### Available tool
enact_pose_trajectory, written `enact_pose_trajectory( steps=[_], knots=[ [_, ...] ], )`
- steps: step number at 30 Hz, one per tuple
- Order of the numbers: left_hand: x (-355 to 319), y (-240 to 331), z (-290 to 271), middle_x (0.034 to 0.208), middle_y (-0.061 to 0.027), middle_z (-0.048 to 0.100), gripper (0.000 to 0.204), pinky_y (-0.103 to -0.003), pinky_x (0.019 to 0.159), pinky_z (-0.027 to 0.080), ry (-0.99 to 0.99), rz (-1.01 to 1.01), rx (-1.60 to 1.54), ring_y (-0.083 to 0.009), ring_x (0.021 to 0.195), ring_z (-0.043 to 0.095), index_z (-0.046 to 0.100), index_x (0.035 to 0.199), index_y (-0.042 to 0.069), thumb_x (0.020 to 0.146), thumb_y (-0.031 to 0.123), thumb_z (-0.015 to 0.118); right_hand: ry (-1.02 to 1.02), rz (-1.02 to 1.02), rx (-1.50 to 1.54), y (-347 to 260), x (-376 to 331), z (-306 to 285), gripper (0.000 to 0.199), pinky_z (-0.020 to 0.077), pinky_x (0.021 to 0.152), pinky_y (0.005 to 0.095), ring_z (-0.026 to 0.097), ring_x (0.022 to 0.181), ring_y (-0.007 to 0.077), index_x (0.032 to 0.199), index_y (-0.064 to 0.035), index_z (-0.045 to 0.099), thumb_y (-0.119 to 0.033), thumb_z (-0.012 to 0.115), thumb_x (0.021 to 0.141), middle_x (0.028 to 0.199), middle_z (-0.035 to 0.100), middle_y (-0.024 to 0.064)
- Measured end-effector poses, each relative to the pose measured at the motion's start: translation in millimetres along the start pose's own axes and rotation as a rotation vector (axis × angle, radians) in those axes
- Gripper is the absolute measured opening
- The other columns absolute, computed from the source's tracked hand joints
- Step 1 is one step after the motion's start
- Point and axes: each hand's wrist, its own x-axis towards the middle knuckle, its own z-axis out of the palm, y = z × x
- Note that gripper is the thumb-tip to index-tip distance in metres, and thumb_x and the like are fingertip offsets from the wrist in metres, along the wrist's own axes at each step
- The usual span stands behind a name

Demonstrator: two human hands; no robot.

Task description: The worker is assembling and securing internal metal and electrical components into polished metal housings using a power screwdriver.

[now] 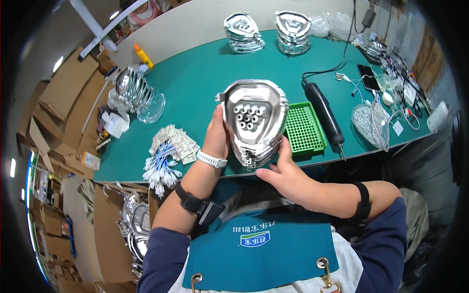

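Between my hands is a stack of shiny silver shells [255, 122], rounded-triangular, the top one with a cluster of round holes in its middle. My left hand [216, 134] grips the stack's left side, most of its fingers hidden by the shells. At the lower right edge, my right hand [283, 168] supports it, thumb pointing toward the stack's narrow end and fingertips partly out of sight behind it. Just right of the stack sits a green perforated tray [304, 128]. White-and-blue wire leads with small tags [168, 154] lie in a bunch left of my left hand.
Two more silver stacks [293, 31] stand at the far edge of the green table [195, 73]. A black electric screwdriver [323, 112] with a cord lies to the right, near a glittery silver shell [369, 124] and tangled cables. Clear plastic dishes [152, 108] and a yellow bottle [143, 56] are left.
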Motion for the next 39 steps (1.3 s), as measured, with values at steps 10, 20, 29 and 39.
enact_pose_trajectory(
  steps=[10, 20, 29, 39],
  knots=[
    [-32, 27, -29, 0.122, -0.0135, 0.058, 0.048, -0.040, 0.093, 0.048, 0.278, 0.000, 0.078, -0.0255, 0.108, 0.059, 0.044, 0.130, 0.003, 0.101, 0.036, 0.026, -0.285, -0.231, -0.486, -1, 34, 2, 0.100, 0.0225, 0.112, 0.0417, 0.012, 0.139, 0.0435, 0.140, 0.0138, -0.004, -0.031, 0.064, 0.083, 0.148, 0.008, 0.0342],
    [-45, 7, -34, 0.084, -0.0195, 0.066, 0.058, -0.042, 0.070, 0.054, 0.226, 0.030, 0.183, -0.0324, 0.076, 0.065, 0.058, 0.102, -0.002, 0.093, 0.044, 0.022, -0.616, -0.307, 0.010, 30, 54, -52, 0.084, 0.0398, 0.101, 0.0377, 0.054, 0.113, 0.0396, 0.146, 0.0015, 0.011, -0.033, 0.060, 0.087, 0.147, 0.008, 0.0361],
    [-49, 3, -25, 0.083, -0.0226, 0.065, 0.076, -0.056, 0.075, 0.049, 0.175, 0.048, -0.030, -0.0432, 0.077, 0.062, 0.063, 0.082, 0.000, 0.086, 0.068, 0.028, -0.571, -0.353, -0.002, 36, 53, -49, 0.087, 0.0433, 0.096, 0.0394, 0.056, 0.108, 0.0393, 0.147, -0.0023, 0.010, -0.027, 0.065, 0.084, 0.145, 0.010, 0.0381],
    [-44, 5, -34, 0.099, -0.0190, 0.064, 0.081, -0.056, 0.078, 0.050, -0.089, 0.004, 0.087, -0.0431, 0.090, 0.063, 0.061, 0.099, 0.001, 0.085, 0.074, 0.028, -0.702, -0.396, -0.055, 30, 55, -57, 0.078, 0.0360, 0.104, 0.0483, 0.024, 0.134, 0.0480, 0.146, -0.0158, 0.019, -0.022, 0.064, 0.083, 0.146, 0.009, 0.0342]
  ],
)
